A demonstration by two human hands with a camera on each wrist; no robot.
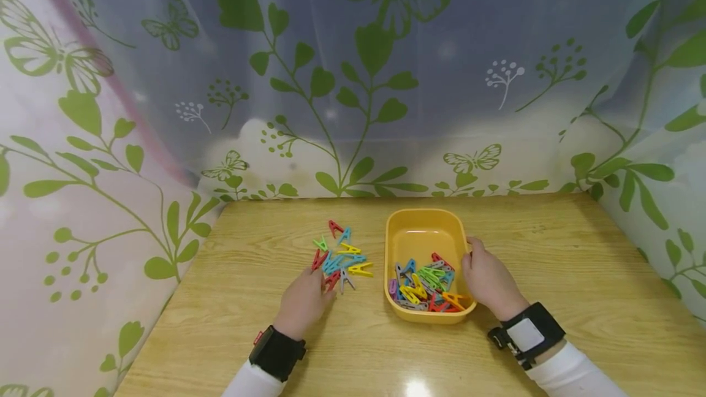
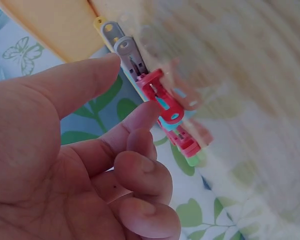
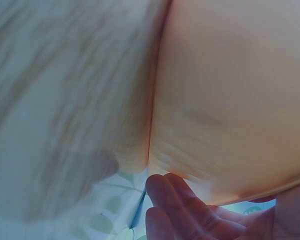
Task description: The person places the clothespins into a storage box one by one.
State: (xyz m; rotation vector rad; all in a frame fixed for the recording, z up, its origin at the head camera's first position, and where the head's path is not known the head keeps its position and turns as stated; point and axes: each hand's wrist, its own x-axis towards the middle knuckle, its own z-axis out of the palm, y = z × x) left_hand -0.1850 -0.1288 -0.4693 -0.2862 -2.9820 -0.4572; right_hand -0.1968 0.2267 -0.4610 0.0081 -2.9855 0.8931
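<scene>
Tabletop, near side: I look down on pale wood-grain table [image 1: 209,329], a bright light reflected near its front edge.
Sleeves and bands: white sleeves [image 1: 254,383] come in, each wrist wearing a black band [image 1: 277,353].
Left hand: my left wrist feed shows the left hand [image 1: 302,306] loose, thumb and forefinger apart, the forefinger's tip at a red clip [image 2: 162,95]; I cannot tell whether it touches.
Right hand: the right hand [image 1: 493,280] grips the tub's right wall, fingers outside, thumb over the rim.
Tub: yellow, rounded-cornered tub [image 1: 427,318], resting on the wood right of the loose pile.
Inside it: mixed clips [image 1: 432,277], heaped toward the near end; I make out green, yellow, orange, red, blue, grey and purple.
Loose pile: clips [image 1: 333,263] in red, blue, yellow, green and grey, just beyond the left hand.
Room: printed cloth [image 1: 298,109] hangs behind and at both sides, blue-grey and white, with green leaves and butterflies.
</scene>
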